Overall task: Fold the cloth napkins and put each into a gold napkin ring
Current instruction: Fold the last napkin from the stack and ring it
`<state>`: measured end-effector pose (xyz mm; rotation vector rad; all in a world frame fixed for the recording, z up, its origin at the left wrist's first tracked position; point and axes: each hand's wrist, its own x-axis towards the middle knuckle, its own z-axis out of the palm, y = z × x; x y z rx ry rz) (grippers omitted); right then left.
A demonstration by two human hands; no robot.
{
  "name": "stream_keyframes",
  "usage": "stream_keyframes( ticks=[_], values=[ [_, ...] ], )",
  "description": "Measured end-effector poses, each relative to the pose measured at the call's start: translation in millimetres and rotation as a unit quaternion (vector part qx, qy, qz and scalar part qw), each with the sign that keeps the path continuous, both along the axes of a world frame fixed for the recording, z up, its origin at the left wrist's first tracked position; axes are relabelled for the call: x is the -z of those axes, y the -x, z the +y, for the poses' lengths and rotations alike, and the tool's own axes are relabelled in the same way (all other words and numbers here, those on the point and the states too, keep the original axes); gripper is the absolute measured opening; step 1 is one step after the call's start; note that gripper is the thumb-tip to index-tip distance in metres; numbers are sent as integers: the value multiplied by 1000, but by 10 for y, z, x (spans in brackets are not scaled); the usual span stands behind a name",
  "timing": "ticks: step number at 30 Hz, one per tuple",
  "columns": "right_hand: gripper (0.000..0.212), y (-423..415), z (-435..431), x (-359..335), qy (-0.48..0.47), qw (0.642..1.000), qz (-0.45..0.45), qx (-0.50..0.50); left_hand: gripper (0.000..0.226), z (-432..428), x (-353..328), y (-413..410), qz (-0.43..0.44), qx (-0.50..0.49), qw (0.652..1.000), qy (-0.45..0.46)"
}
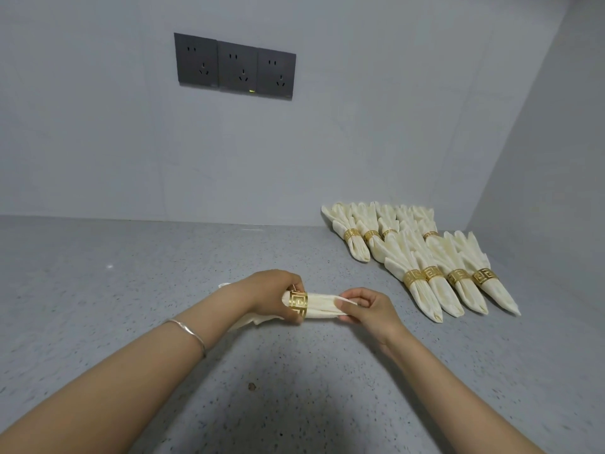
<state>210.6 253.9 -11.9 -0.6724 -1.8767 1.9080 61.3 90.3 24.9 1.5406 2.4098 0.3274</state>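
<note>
A cream cloth napkin, folded into a narrow bundle, stretches sideways between my hands just above the counter. A gold napkin ring with a key pattern encircles it near its left part. My left hand grips the ring and the napkin inside it. The napkin's loose end spills out under my left wrist. My right hand pinches the napkin's right end.
Several cream napkins in gold rings lie in two rows at the back right of the speckled grey counter. Grey walls close the back and right side. A dark triple wall socket sits on the back wall.
</note>
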Motion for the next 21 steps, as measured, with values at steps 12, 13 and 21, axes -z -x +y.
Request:
stream_keyframes(
  ticks=[12, 13, 21],
  values=[
    [49, 249, -247, 42, -312, 936, -96, -129, 118, -242, 115, 143, 231, -53, 971, -20],
    [54, 306, -286, 40, -327, 929, -106, -133, 121, -296, 96, 172, 245, -84, 966, -25],
    [43, 569, -480, 71, -316, 938, -109, -93, 104, -420, 41, 115, -73, -370, 898, -229]
  ],
)
